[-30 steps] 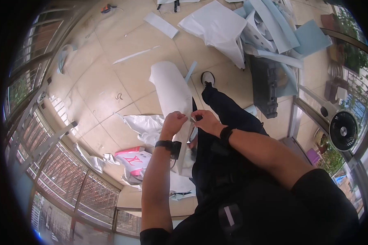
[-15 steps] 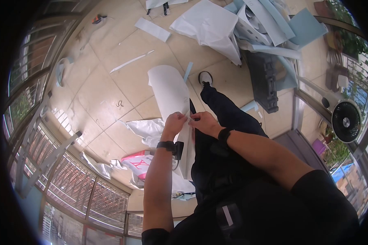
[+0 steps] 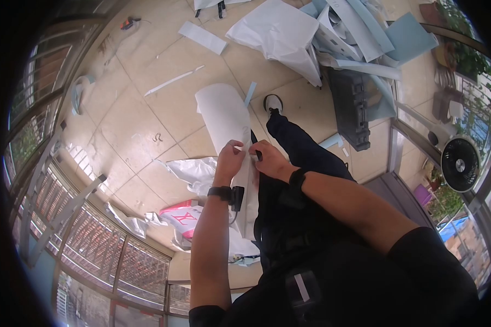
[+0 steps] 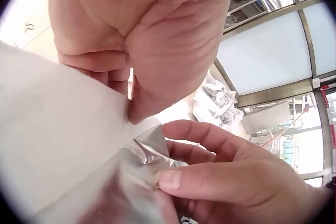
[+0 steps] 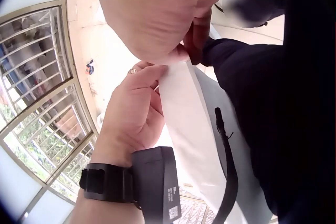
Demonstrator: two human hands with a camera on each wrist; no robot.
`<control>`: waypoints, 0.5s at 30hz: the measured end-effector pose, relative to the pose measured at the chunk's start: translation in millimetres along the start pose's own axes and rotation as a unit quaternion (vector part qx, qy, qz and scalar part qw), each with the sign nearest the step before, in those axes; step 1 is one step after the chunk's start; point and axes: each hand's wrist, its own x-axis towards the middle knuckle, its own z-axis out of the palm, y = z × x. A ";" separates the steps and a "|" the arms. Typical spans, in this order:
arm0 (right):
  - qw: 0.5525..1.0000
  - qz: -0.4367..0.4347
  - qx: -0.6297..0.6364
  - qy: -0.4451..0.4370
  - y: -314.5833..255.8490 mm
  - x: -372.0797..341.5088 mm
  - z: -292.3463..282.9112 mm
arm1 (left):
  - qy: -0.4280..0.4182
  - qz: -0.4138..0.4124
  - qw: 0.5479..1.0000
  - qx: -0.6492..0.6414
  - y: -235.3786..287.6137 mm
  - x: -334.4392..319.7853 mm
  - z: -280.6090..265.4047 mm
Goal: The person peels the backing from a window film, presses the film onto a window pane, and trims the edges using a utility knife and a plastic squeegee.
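Observation:
A large white roll of sheet material [image 3: 223,111] slants up from the person's lap in the head view, a printed mark near its edge. My left hand [image 3: 232,162] pinches the edge of the white sheet [image 4: 52,124] between thumb and fingers. Close beside it, my right hand [image 3: 275,163] pinches a wrinkled, silvery film [image 4: 123,182] along that same edge, as the left wrist view shows. From the right wrist view, both sets of fingers meet at the upper end of a long white fold [image 5: 184,113]; the right fingertips are partly hidden there.
A big white plastic bag [image 3: 273,32] and a heap of pale blue pieces [image 3: 409,46] lie ahead. Beside them stands a dark grey hard case [image 3: 352,111]. At right is a fan [image 3: 459,163]; at left, a pink-and-white bag [image 3: 183,218] and crumpled white film [image 3: 193,174].
Both hands have moved slightly up along the roll's edge, and the right hand has turned a little. The head view has shifted slightly.

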 end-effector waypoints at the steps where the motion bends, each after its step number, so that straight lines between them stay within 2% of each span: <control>1: 1.000 -0.025 0.007 -0.012 -0.4 2.8 -1.7 | -0.034 -0.005 0.999 -0.007 7.9 1.8 -3.1; 2: 1.000 -0.025 0.006 -0.013 -1.0 3.5 -3.4 | -0.069 -0.010 0.997 -0.014 15.8 2.7 -5.5; 6: 0.998 0.046 0.001 -0.038 -5.0 2.5 -10.8 | -0.066 0.002 0.998 0.004 1.2 10.6 1.0; 10: 0.992 0.106 0.015 -0.061 -1.0 -3.0 -11.4 | -0.026 0.003 0.999 0.040 -13.1 11.0 7.5; 15: 0.995 0.090 0.012 -0.046 -3.1 -0.9 -14.6 | 0.003 -0.018 0.999 0.041 -19.8 10.3 12.6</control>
